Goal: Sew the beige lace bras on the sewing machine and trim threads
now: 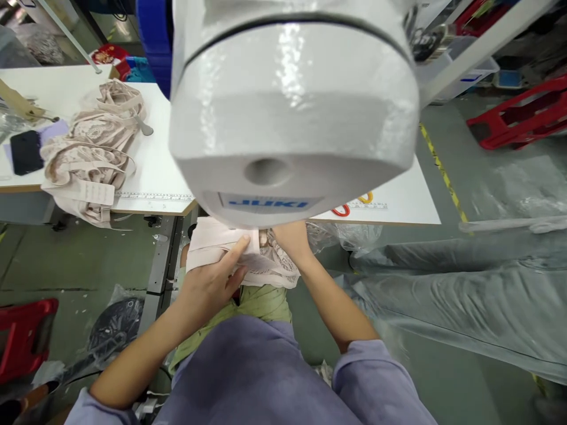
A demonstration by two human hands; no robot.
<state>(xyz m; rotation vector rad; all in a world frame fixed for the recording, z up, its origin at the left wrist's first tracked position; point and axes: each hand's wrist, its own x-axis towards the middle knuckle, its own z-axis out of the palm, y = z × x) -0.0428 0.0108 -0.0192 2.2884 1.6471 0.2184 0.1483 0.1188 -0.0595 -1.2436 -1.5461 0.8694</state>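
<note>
A pale beige lace garment (266,268) with smooth, wide bands lies under the head of a JUKI sewing machine (292,106), above my lap. My left hand (210,295) grips its smooth panel from the left. The index finger stretches across the top and the thumb is below it, while the other fingers are hidden by the cloth. On the right, my right hand (292,239) is curled at the lace edge, its fingertips covered by the machine head. The needle area cannot be seen behind the machine head.
On the white table (155,153) lie a heap of beige lace garments (95,136) and a black phone (25,152). Red-handled scissors (341,210) and a yellow handle (365,198) show at right. A person's grey trousers (465,283) are close by; red stools (522,112) stand around.
</note>
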